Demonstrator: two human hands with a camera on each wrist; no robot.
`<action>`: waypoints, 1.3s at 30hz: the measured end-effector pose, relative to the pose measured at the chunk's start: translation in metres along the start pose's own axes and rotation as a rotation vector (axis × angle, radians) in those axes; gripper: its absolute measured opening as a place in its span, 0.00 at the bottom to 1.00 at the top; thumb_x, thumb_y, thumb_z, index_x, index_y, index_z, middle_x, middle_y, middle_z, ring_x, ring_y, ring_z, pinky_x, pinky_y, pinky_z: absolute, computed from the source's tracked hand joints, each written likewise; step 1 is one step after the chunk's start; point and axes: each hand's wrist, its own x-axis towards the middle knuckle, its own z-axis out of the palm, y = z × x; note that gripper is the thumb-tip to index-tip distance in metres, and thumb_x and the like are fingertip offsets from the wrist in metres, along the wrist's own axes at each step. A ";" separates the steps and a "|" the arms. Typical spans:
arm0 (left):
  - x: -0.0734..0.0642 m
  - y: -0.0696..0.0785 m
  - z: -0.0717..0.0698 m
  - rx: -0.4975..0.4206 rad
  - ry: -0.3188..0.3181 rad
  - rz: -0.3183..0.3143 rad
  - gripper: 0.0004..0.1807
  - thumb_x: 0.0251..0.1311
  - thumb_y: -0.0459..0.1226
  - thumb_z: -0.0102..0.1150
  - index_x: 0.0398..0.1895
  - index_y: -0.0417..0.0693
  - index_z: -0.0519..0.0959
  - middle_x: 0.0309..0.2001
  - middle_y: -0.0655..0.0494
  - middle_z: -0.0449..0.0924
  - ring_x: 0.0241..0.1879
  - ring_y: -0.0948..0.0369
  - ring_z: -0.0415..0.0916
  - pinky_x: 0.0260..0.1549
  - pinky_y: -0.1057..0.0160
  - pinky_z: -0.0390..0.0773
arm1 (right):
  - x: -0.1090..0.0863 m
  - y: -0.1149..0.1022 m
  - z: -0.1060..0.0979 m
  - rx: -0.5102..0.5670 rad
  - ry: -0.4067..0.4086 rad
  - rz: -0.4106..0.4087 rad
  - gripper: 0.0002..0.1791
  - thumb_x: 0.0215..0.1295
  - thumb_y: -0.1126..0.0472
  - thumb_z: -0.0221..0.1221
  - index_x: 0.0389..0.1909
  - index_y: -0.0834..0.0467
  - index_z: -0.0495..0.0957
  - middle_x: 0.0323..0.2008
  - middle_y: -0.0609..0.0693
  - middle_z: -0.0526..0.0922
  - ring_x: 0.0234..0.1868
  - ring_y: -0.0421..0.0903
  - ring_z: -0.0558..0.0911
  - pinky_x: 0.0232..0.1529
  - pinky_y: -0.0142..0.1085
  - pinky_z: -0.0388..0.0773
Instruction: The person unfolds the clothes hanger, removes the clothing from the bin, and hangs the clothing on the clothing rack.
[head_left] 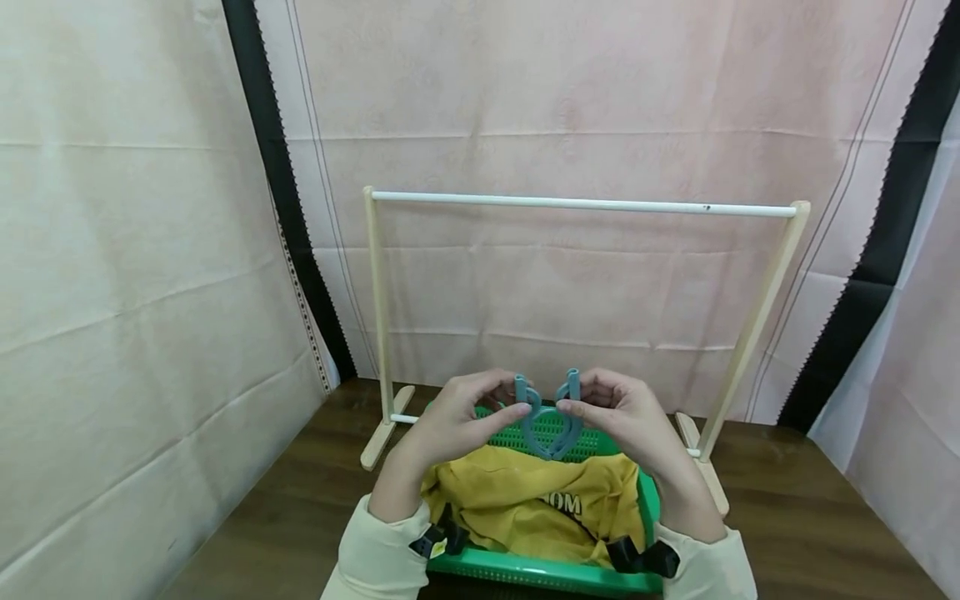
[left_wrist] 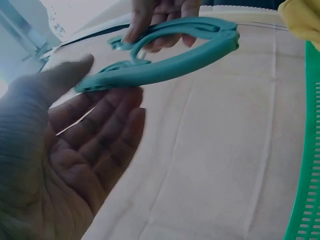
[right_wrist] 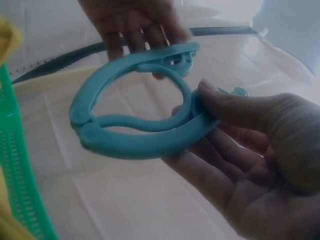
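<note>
A teal-blue folding clothes hanger (head_left: 551, 452) is held in the air above the basket, its two curved arms joined at a pivot and spread apart at the ends. My left hand (head_left: 468, 415) pinches one arm end between thumb and fingers. The other end is pinched by my right hand (head_left: 626, 415). In the right wrist view, a thin curved piece shows inside the loop of the hanger (right_wrist: 135, 145). Below the hands, a crumpled yellow garment (head_left: 517, 492) with dark-edged lettering lies in a green plastic basket (head_left: 525, 567).
Behind the basket stands a rack with a white crossbar (head_left: 525, 199), cream uprights (head_left: 381, 308) and flat feet (head_left: 386, 429) on the dark wooden table (head_left: 285, 517). Pale cloth walls (head_left: 150, 250) with black edging surround the table.
</note>
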 end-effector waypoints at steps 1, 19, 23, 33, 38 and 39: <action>0.001 -0.001 0.001 0.002 0.018 0.016 0.11 0.71 0.41 0.60 0.53 0.53 0.81 0.41 0.63 0.83 0.39 0.67 0.81 0.38 0.63 0.82 | 0.000 0.000 0.001 0.000 -0.008 -0.004 0.13 0.64 0.54 0.69 0.42 0.58 0.82 0.38 0.63 0.86 0.38 0.53 0.85 0.39 0.40 0.83; 0.001 -0.002 0.000 0.054 0.044 -0.007 0.05 0.70 0.43 0.62 0.43 0.54 0.83 0.35 0.66 0.84 0.35 0.69 0.81 0.29 0.65 0.81 | -0.005 -0.002 -0.002 -0.093 -0.054 -0.035 0.10 0.67 0.56 0.67 0.45 0.54 0.84 0.39 0.49 0.88 0.38 0.49 0.88 0.39 0.45 0.85; 0.002 -0.005 -0.003 0.083 0.045 -0.007 0.04 0.70 0.42 0.62 0.43 0.55 0.83 0.35 0.68 0.84 0.36 0.70 0.81 0.28 0.65 0.80 | 0.000 0.002 -0.002 -0.078 -0.072 -0.065 0.09 0.68 0.58 0.66 0.46 0.55 0.84 0.40 0.51 0.88 0.40 0.49 0.88 0.40 0.46 0.85; -0.003 0.000 0.000 0.045 0.012 -0.060 0.07 0.70 0.43 0.62 0.47 0.56 0.81 0.35 0.65 0.84 0.35 0.68 0.81 0.30 0.60 0.83 | -0.001 0.006 0.001 -0.105 -0.083 -0.102 0.09 0.68 0.59 0.66 0.45 0.58 0.84 0.39 0.52 0.88 0.38 0.47 0.88 0.39 0.44 0.85; 0.003 0.000 -0.001 0.049 0.006 -0.052 0.05 0.69 0.42 0.63 0.45 0.56 0.82 0.34 0.65 0.83 0.34 0.68 0.81 0.29 0.62 0.82 | 0.000 0.003 -0.001 -0.118 -0.074 -0.111 0.09 0.67 0.59 0.66 0.45 0.57 0.85 0.39 0.51 0.88 0.38 0.47 0.88 0.38 0.41 0.85; 0.004 0.000 -0.001 0.050 0.005 -0.049 0.05 0.69 0.42 0.63 0.45 0.56 0.82 0.34 0.65 0.83 0.33 0.68 0.81 0.29 0.63 0.82 | 0.000 0.002 -0.002 -0.115 -0.073 -0.114 0.09 0.67 0.59 0.66 0.45 0.57 0.85 0.39 0.51 0.88 0.39 0.47 0.88 0.38 0.41 0.85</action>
